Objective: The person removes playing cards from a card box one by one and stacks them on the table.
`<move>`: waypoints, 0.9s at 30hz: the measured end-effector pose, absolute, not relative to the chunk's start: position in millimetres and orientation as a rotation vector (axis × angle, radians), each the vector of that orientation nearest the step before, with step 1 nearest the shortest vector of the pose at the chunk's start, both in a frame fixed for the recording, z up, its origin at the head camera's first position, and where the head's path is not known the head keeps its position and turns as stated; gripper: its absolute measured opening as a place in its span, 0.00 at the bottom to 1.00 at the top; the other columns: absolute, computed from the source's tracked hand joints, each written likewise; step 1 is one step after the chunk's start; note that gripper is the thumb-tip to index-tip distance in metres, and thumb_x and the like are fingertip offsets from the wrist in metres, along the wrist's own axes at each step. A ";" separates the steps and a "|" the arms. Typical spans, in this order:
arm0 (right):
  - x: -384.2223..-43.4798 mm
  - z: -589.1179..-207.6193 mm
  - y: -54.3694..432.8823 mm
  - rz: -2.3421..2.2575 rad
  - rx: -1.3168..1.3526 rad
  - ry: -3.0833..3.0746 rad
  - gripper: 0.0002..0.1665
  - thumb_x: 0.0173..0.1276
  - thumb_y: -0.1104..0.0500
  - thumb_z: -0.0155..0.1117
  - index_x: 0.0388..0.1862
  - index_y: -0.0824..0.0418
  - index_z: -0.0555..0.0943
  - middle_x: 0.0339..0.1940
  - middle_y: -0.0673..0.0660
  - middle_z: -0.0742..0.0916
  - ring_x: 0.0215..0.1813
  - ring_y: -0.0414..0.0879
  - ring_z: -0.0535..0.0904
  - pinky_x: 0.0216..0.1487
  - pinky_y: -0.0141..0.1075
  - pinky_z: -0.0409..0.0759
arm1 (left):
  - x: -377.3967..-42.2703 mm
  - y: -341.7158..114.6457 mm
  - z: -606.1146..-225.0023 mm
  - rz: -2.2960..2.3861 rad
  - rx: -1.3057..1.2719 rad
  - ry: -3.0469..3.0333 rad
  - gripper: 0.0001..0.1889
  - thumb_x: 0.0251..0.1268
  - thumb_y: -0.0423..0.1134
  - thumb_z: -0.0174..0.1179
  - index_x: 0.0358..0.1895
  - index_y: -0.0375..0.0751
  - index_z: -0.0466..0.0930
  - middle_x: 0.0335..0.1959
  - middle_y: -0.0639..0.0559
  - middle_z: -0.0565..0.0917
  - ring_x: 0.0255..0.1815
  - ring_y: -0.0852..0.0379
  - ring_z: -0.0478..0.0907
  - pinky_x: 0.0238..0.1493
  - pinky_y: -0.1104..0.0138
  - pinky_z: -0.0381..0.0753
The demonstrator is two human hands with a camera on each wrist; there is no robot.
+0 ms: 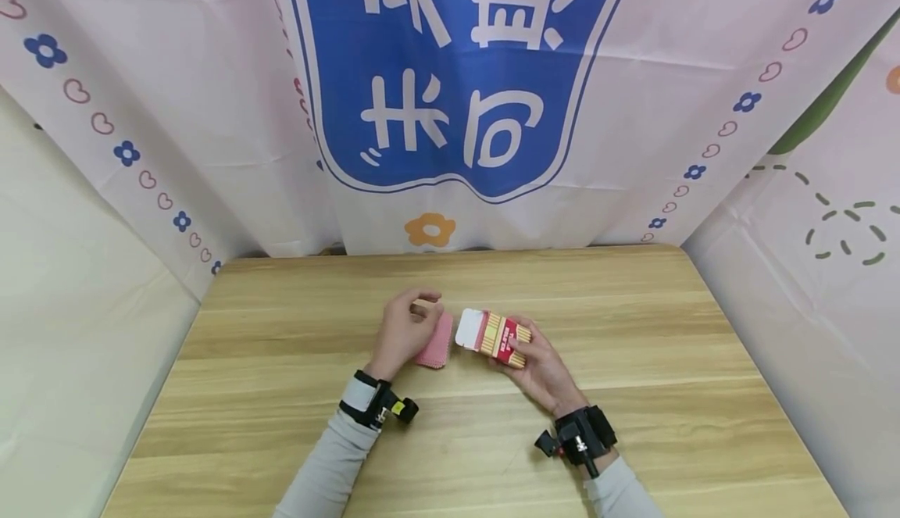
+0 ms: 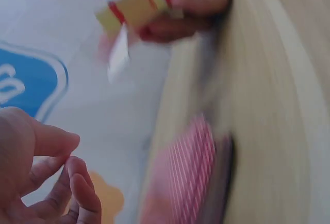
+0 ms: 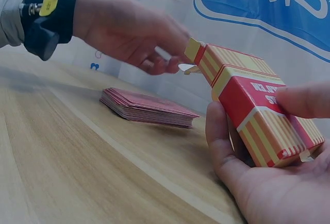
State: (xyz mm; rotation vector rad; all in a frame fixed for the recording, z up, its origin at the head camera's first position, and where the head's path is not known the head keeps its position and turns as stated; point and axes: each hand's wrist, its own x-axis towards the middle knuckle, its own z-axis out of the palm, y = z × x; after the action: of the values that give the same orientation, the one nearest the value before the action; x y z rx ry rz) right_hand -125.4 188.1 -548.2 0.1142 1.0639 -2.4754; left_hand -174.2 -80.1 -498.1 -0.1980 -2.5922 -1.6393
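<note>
A stack of cards (image 1: 437, 348) with pink patterned backs lies on the table; the right wrist view shows its layered edges (image 3: 149, 112). My left hand (image 1: 402, 337) hovers just above and beside the stack. Thumb and fingertips are drawn near each other in the left wrist view, with nothing visible between them. My right hand (image 1: 547, 373) grips a striped yellow-and-red card box (image 1: 498, 338), thumb on its red label and fingers beneath. Tilted off the table, the box has its white-lined flap open and turned toward the stack. Whether anything is inside cannot be seen.
The wooden table (image 1: 633, 307) stretches around both hands. Behind it hangs a white cloth (image 1: 281, 205) with a blue printed panel (image 1: 457, 57), and more cloth covers the sides. Each wrist wears a strapped-on black camera (image 1: 585, 436).
</note>
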 end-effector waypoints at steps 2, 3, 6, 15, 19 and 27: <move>-125.8 -547.5 188.2 -2.474 0.106 1.070 0.29 0.83 0.68 0.50 0.78 0.52 0.62 0.78 0.62 0.69 0.71 0.53 0.79 0.70 0.48 0.81 | -169.6 -72.8 -493.5 -1.672 -0.290 -2.546 0.11 0.73 0.34 0.68 0.54 0.36 0.87 0.50 0.46 0.89 0.41 0.53 0.86 0.41 0.67 0.87; -125.8 -547.2 188.1 -2.472 0.103 1.072 0.30 0.83 0.68 0.49 0.79 0.52 0.61 0.78 0.62 0.69 0.71 0.53 0.79 0.70 0.47 0.81 | -166.8 -69.2 -491.7 -1.680 -0.341 -2.529 0.10 0.72 0.33 0.68 0.53 0.36 0.87 0.50 0.45 0.88 0.41 0.53 0.86 0.41 0.68 0.87; -125.1 -546.8 188.2 -2.464 0.101 1.072 0.31 0.83 0.68 0.49 0.80 0.53 0.58 0.77 0.62 0.70 0.70 0.53 0.80 0.70 0.46 0.81 | -158.0 -59.4 -488.5 -1.676 -0.469 -2.526 0.08 0.72 0.32 0.69 0.51 0.39 0.87 0.48 0.46 0.87 0.40 0.55 0.85 0.41 0.69 0.87; -122.6 -550.8 188.9 -2.473 0.039 1.031 0.30 0.84 0.68 0.47 0.79 0.54 0.59 0.77 0.61 0.70 0.71 0.54 0.80 0.73 0.47 0.79 | -147.7 -46.3 -494.1 -1.649 -0.619 -2.642 0.09 0.70 0.36 0.71 0.50 0.43 0.86 0.44 0.51 0.87 0.39 0.60 0.85 0.42 0.69 0.88; -120.8 -551.8 188.4 -2.472 0.039 1.036 0.34 0.84 0.68 0.47 0.83 0.56 0.52 0.78 0.61 0.69 0.72 0.53 0.79 0.74 0.47 0.77 | -147.0 -46.3 -495.0 -1.674 -0.627 -2.665 0.07 0.72 0.37 0.69 0.49 0.44 0.86 0.44 0.53 0.87 0.41 0.60 0.85 0.44 0.69 0.88; -122.5 -550.8 187.9 -2.474 0.050 1.059 0.33 0.84 0.68 0.49 0.82 0.56 0.54 0.79 0.61 0.70 0.72 0.54 0.79 0.75 0.48 0.77 | -146.8 -42.7 -497.2 -1.688 -0.613 -2.680 0.09 0.69 0.33 0.70 0.49 0.41 0.85 0.43 0.49 0.86 0.39 0.59 0.84 0.43 0.69 0.87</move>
State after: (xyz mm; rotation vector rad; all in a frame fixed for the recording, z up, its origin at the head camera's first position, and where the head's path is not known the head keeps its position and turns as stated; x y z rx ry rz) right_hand -122.5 187.9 -550.8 0.0504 1.0590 -2.4735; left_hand -146.8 -42.7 -497.2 -0.6125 -2.6796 -1.6878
